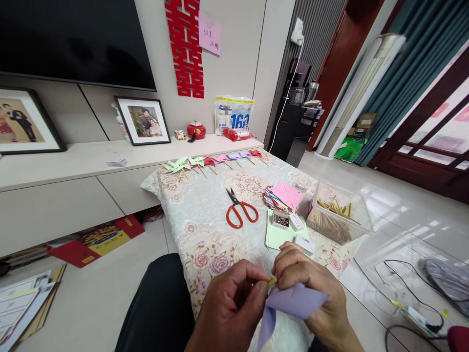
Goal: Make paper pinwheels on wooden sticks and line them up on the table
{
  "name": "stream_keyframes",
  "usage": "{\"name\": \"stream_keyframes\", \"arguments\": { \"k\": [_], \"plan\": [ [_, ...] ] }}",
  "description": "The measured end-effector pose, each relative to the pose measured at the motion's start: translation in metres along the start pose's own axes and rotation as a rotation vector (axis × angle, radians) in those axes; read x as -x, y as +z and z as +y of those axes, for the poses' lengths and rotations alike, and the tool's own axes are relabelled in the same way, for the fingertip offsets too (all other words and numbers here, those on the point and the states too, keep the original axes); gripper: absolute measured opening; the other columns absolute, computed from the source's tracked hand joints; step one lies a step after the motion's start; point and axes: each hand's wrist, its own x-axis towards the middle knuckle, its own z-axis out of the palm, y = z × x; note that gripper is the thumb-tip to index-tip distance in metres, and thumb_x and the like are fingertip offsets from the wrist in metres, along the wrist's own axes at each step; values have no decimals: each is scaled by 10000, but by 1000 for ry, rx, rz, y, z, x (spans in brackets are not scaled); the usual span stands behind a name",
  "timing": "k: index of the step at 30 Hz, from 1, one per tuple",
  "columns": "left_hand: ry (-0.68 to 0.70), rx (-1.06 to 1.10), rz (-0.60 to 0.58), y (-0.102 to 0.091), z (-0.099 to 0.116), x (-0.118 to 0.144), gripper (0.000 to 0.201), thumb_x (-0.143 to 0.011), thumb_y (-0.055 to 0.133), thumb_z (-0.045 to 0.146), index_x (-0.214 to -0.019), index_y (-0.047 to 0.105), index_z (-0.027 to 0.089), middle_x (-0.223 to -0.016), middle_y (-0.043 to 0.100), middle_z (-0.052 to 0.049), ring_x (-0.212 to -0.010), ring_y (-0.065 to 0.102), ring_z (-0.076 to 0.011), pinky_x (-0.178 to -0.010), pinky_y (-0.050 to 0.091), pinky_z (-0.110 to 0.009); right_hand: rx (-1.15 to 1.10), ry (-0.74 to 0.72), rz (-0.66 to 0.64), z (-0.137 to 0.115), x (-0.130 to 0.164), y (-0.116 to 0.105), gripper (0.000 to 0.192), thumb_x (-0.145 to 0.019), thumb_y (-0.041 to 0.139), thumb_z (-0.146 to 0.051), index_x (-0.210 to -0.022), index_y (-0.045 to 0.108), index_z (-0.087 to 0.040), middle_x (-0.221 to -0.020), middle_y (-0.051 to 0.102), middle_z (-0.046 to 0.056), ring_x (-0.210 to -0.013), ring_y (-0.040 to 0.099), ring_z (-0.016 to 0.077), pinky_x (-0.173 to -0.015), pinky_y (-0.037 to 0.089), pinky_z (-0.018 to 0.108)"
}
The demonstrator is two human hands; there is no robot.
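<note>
Low in the head view, my left hand [230,303] and my right hand [311,288] meet over a folded lilac paper pinwheel [289,305]. My right hand grips the paper from the right. My left thumb and forefinger pinch a small yellow piece [272,281] at the paper's middle. Both hands hover above the near edge of a table with a floral cloth [205,215].
On the cloth lie red-handled scissors [240,211], a stack of coloured paper squares [284,195], a clear box of wooden sticks [335,215], a small box of pins [281,220] on green sheets, and a row of finished pinwheels [212,161] at the far edge. Cables lie on the floor at right.
</note>
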Motion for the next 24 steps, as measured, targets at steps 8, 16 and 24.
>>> {"name": "stream_keyframes", "arguments": {
  "k": [8, 16, 24],
  "plan": [
    [-2, 17, 18, 0, -8, -1, 234, -895, 553, 419, -872, 630, 199, -633, 419, 44, -588, 343, -113, -549, 309, -226, 11, -3, -9, 0, -1, 0, 162, -989, 546, -251, -851, 612, -199, -763, 623, 14, -715, 615, 163, -890, 452, 434],
    [25, -140, 57, 0, -7, 0, 231, -905, 526, 388, -871, 651, 197, -636, 461, 31, -577, 388, -116, -546, 354, -220, 14, 16, -40, 3, 2, 1, 114, -917, 581, -115, -876, 617, -215, -782, 635, 11, -733, 619, 172, -941, 437, 465],
    [91, -255, 106, 0, -12, 1, 223, -918, 507, 361, -873, 656, 202, -667, 556, 1, -589, 486, -130, -556, 423, -228, 33, 26, -36, 4, 5, 1, 133, -902, 573, -100, -868, 617, -220, -767, 641, 13, -710, 623, 178, -888, 472, 448]
  ]
}}
